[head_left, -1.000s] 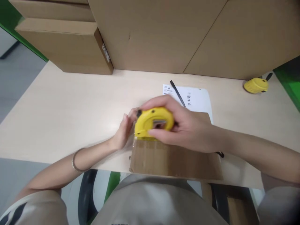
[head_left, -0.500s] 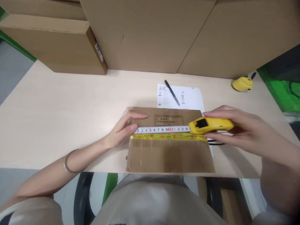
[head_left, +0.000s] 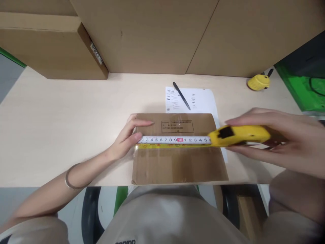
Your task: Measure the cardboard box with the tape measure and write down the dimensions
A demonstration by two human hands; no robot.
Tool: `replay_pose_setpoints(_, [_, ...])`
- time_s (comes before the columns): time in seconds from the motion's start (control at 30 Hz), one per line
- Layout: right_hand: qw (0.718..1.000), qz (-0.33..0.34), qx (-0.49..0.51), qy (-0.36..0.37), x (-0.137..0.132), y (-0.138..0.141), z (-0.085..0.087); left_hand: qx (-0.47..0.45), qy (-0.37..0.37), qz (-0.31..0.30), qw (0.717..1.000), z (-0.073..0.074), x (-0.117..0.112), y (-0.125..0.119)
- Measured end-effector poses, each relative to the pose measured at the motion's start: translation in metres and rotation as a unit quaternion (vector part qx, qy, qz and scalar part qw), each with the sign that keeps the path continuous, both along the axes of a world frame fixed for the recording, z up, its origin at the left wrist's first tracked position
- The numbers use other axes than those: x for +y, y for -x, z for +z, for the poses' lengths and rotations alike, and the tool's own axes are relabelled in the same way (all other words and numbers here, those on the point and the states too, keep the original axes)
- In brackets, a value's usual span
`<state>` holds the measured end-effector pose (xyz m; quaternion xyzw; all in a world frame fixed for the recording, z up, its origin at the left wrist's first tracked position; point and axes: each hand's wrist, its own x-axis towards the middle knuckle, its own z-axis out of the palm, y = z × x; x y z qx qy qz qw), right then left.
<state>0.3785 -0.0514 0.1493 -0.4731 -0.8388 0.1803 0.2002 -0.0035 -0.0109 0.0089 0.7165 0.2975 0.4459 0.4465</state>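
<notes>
A small brown cardboard box (head_left: 200,166) lies near the table's front edge, with printed text in a frame and a strip of yellow tape across its top. My left hand (head_left: 129,135) grips the box's left side, its thumb pressing down the end of a measuring blade (head_left: 172,140); the index finger lies on the box top. The blade runs straight across the box, beside the yellow tape, to a yellow tape measure (head_left: 238,135) at the right edge. My right hand (head_left: 276,139) is closed around that case, slightly blurred; some of its fingers are hidden.
Behind the box lies a white sheet of paper (head_left: 203,98) with handwriting and a black pen (head_left: 181,95) on it. Large cardboard boxes (head_left: 149,40) stand along the back. Another yellow object (head_left: 258,82), with a black strap, sits at the back right. A chair armrest (head_left: 90,210) is below the table edge.
My right hand has drawn the tape measure to the right, exposing slightly more blade, now to about the 15 mark. My left hand keeps its hold. The whole view has shifted slightly.
</notes>
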Motion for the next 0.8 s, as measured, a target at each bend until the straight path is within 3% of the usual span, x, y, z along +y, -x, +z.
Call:
replay_pose_setpoints(0.07, [0.996,0.085,0.008,0.007,0.013,0.038,-0.002,0.001,0.016,0.018,1.0,-0.002,-0.002,-0.001])
replay_pose_setpoints(0.2, [0.976,0.21,-0.021,-0.055,0.037,0.119,-0.016,-0.055,0.073,0.046,0.995,-0.005,-0.005,-0.008])
replay_pose_setpoints(0.3, [0.96,0.264,-0.018,-0.09,0.046,0.145,-0.016,-0.065,0.118,0.016,0.991,-0.003,-0.002,-0.009])
replay_pose_setpoints(0.37, [0.957,0.285,0.005,-0.053,0.046,0.138,-0.007,-0.041,0.106,-0.006,0.993,0.006,0.0,-0.004])
replay_pose_setpoints(0.47, [0.946,0.309,0.082,0.057,0.039,0.107,0.009,0.016,-0.028,-0.007,0.999,0.036,-0.006,0.005])
replay_pose_setpoints(0.53, [0.928,0.328,0.132,0.116,0.031,0.084,0.017,0.057,-0.111,0.018,0.992,0.063,-0.022,0.004])
replay_pose_setpoints(0.6, [0.915,0.346,0.14,0.155,0.022,0.068,0.02,0.16,-0.156,-0.031,0.974,0.087,-0.044,-0.005])
replay_pose_setpoints(0.63, [0.91,0.357,0.128,0.168,0.019,0.063,0.02,0.149,-0.191,-0.036,0.969,0.095,-0.054,-0.013])
replay_pose_setpoints(0.7, [0.908,0.371,0.079,0.179,0.014,0.058,0.016,0.192,-0.226,-0.053,0.953,0.102,-0.07,-0.029])
replay_pose_setpoints(0.8, [0.914,0.371,0.021,0.162,0.013,0.057,0.009,0.253,-0.26,-0.088,0.928,0.094,-0.075,-0.047])
